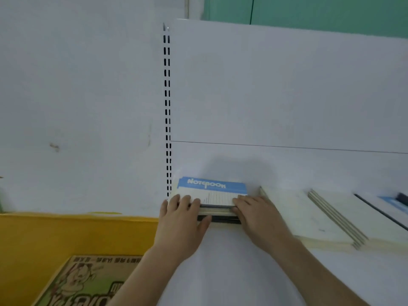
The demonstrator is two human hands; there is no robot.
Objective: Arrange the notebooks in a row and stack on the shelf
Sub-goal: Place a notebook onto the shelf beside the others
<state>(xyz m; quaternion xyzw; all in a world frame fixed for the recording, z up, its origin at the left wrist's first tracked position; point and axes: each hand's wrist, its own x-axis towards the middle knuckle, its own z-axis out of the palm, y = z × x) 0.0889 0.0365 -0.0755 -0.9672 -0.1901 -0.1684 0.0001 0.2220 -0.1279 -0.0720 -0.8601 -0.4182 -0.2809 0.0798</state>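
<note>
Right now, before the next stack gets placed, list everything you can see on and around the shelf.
notebook stack: one, blue-and-white "Notebook" cover on top, left end of the shelf against the back panel
cream notebook piles: a row to the right, lying flat; exact count unclear
blue-covered item: one, far right edge, partly cut off
shelf: one, white
slotted upright: one, white, at the shelf's left
yellow surface: one, lower left
printed cardboard box: one, brown and green, bottom left
left hand: fingers on the stack's left edge
right hand: fingers on the stack's right edge
</note>
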